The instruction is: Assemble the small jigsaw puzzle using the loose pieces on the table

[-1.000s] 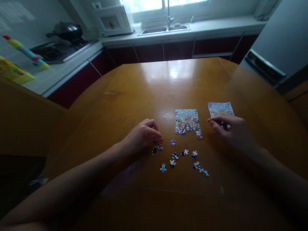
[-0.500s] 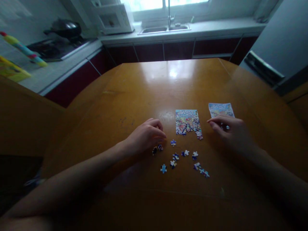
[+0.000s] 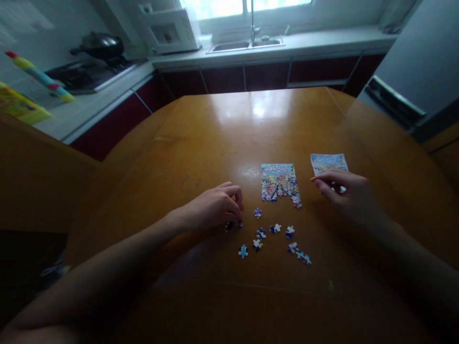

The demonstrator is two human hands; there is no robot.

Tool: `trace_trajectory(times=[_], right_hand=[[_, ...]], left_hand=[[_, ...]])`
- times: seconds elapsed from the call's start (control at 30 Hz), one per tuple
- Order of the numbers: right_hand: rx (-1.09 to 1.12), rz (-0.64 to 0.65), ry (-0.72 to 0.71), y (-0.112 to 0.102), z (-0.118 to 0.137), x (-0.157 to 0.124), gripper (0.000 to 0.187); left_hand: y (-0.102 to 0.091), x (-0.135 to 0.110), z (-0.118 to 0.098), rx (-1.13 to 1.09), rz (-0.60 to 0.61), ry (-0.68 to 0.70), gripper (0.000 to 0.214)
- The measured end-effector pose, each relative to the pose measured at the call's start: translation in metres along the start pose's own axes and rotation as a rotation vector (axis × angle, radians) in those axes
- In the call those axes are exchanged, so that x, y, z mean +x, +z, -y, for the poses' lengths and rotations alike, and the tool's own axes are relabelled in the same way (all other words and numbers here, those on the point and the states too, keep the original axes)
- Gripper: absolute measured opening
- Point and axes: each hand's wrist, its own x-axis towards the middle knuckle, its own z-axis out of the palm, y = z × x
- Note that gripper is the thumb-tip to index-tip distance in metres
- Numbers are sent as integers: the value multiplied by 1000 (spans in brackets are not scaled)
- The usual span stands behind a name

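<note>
My left hand [image 3: 218, 204] is low over the table, its fingers curled and the tips closed on a small dark puzzle piece [image 3: 239, 224]. Beside those fingertips lies another dark puzzle piece [image 3: 229, 226], partly hidden. A partly assembled jigsaw puzzle [image 3: 278, 181], with a jagged gap along its near edge, lies between the hands. Thumb and forefinger of my right hand [image 3: 342, 193] are pinched together; anything between them is too small to make out. Under this hand, a printed picture sheet [image 3: 328, 161] and some white-edged pieces [image 3: 339, 188] are partly covered. Several loose pieces [image 3: 261, 233] are scattered nearer me.
The wooden table [image 3: 215, 138] has rounded far corners. Beyond it run a counter with a sink [image 3: 247, 44] and a white microwave [image 3: 168, 31]. On the left are a stove with a black wok [image 3: 102, 45] and a colourful tube [image 3: 39, 76]. A fridge [image 3: 423, 62] stands right.
My left hand has lowered slightly toward me, its fingers now over the dark puzzle piece. My right hand has shifted a little to the right, still pinched.
</note>
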Motion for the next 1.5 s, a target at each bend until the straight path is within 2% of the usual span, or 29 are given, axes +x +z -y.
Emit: trace_trajectory(times=[0.13, 0.27, 0.4, 0.47, 0.6, 1.0, 1.3, 1.4, 1.5], right_hand=[[-1, 1, -8, 0, 1, 1, 17], [8, -2, -26, 2, 3, 2, 19], [10, -3, -26, 3, 3, 2, 18], [16, 2, -30, 4, 3, 2, 17], [26, 16, -49, 5, 1, 2, 15], [33, 36, -67, 4, 0, 3, 12], [50, 52, -59, 6, 0, 3, 13], [45, 140, -86, 3, -1, 2, 13], [5, 323, -157, -2, -3, 0, 13]], left_hand=[[-2, 4, -3, -80, 10, 34, 5], [3, 26, -18, -185, -98, -4, 5], [24, 66, -37, -199, -152, -33, 6], [37, 85, -43, -188, -187, 0, 5], [54, 106, -45, -97, -254, -21, 3], [61, 106, -51, 35, -321, -17, 7], [53, 98, -48, 89, -328, 65, 11], [53, 96, -46, 119, -308, 107, 9], [54, 96, -45, 130, -306, 143, 8]])
